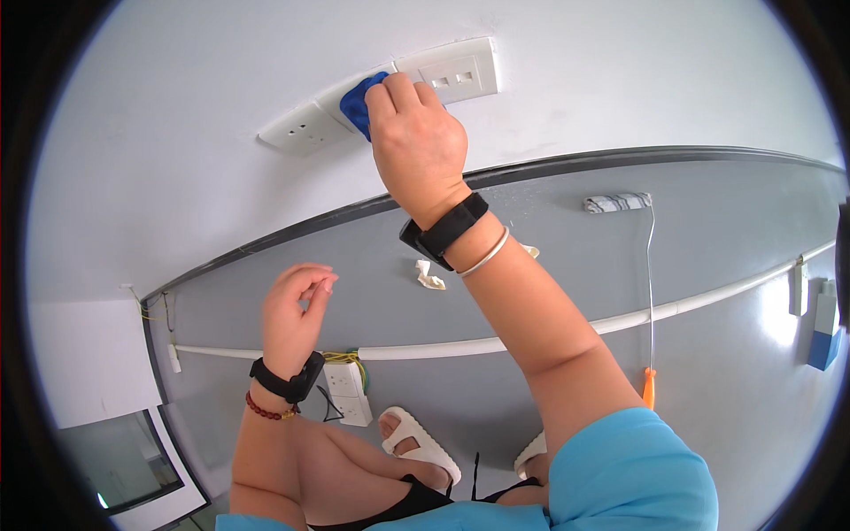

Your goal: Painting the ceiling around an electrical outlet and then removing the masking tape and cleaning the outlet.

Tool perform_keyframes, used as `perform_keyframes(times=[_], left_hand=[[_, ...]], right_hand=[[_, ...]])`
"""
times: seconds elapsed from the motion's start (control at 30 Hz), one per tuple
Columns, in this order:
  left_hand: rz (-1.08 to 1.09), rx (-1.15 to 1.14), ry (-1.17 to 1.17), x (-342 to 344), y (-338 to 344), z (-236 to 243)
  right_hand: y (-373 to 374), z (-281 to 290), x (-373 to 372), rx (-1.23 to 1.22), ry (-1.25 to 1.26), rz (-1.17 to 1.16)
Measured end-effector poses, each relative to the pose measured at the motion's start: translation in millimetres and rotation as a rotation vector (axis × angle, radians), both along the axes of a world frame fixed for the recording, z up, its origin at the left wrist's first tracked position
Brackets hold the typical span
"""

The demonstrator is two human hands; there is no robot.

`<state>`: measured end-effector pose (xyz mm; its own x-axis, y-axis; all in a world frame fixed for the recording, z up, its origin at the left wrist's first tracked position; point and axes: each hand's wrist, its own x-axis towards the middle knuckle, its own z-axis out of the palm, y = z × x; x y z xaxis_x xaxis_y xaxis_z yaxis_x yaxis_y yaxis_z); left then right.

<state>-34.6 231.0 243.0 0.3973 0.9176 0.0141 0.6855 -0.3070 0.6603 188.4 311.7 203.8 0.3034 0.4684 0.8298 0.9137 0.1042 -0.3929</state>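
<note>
My right hand (419,133) is closed around a blue cloth (358,106) and presses it against the middle plate of a row of white wall plates. The cloth and my knuckles hide most of that plate. To its left is a white socket plate (305,131) with pin holes; to its right, a white plate with two ports (456,78). Lower down on the left, my left hand (297,311) hovers in the air above the grey floor, fingers loosely curled with the thumb near their tips. Nothing shows in it.
On the grey floor (531,301) lie crumpled pale scraps (430,275) and a striped paint roller (618,203) with an orange handle (649,388). A white conduit (434,349) crosses the floor. A socket box (347,392) with wires stands near my sandal (418,440). A blue-and-white carton (825,329) is at far right.
</note>
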Motion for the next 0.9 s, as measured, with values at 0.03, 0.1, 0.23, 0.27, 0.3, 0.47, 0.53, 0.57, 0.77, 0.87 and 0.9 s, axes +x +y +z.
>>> perform_keyframes(times=[0.03, 0.1, 0.23, 0.27, 0.3, 0.47, 0.53, 0.57, 0.77, 0.87, 0.9], left_hand=[[0.004, -0.013, -0.013, 1.0, -0.9, -0.3], [-0.015, -0.004, 0.022, 3.4, -4.5, 3.6], [-0.033, -0.002, 0.041, 7.2, -10.2, 10.5], [-0.024, -0.004, 0.043, 7.8, -11.6, 10.3], [-0.026, -0.001, 0.017, 7.2, -12.4, 10.8], [-0.058, 0.043, 0.097, 7.1, -17.7, 18.1], [-0.061, 0.022, 0.093, 8.1, -15.5, 19.3], [-0.056, 0.022, 0.094, 8.0, -16.2, 18.7], [-0.055, 0.013, 0.09, 5.7, -15.1, 21.5], [-0.05, 0.001, 0.111, 5.5, -16.9, 26.7], [-0.043, -0.01, 0.093, 5.9, -17.4, 27.3]], right_hand=[[-2.3, -2.1, 3.8, 0.002, 0.0, 0.001], [-6.9, -9.0, 13.1, 0.02, 0.027, 0.175], [-27.1, 2.3, 54.7, 0.12, 0.152, 0.056], [-25.9, 5.5, 65.3, 0.14, 0.153, 0.001], [-21.2, 6.5, 72.3, 0.16, 0.156, -0.053], [-10.2, -30.9, 74.2, 0.186, -0.068, 0.005], [-12.8, -41.6, 70.9, 0.155, -0.027, -0.002], [-15.7, -43.6, 68.8, 0.118, 0.015, -0.005], [-21.7, -45.3, 59.9, 0.024, 0.139, 0.055], [-32.5, -59.8, 53.1, -0.083, 0.265, 0.111], [-35.0, -65.8, 52.8, -0.118, 0.346, 0.116]])
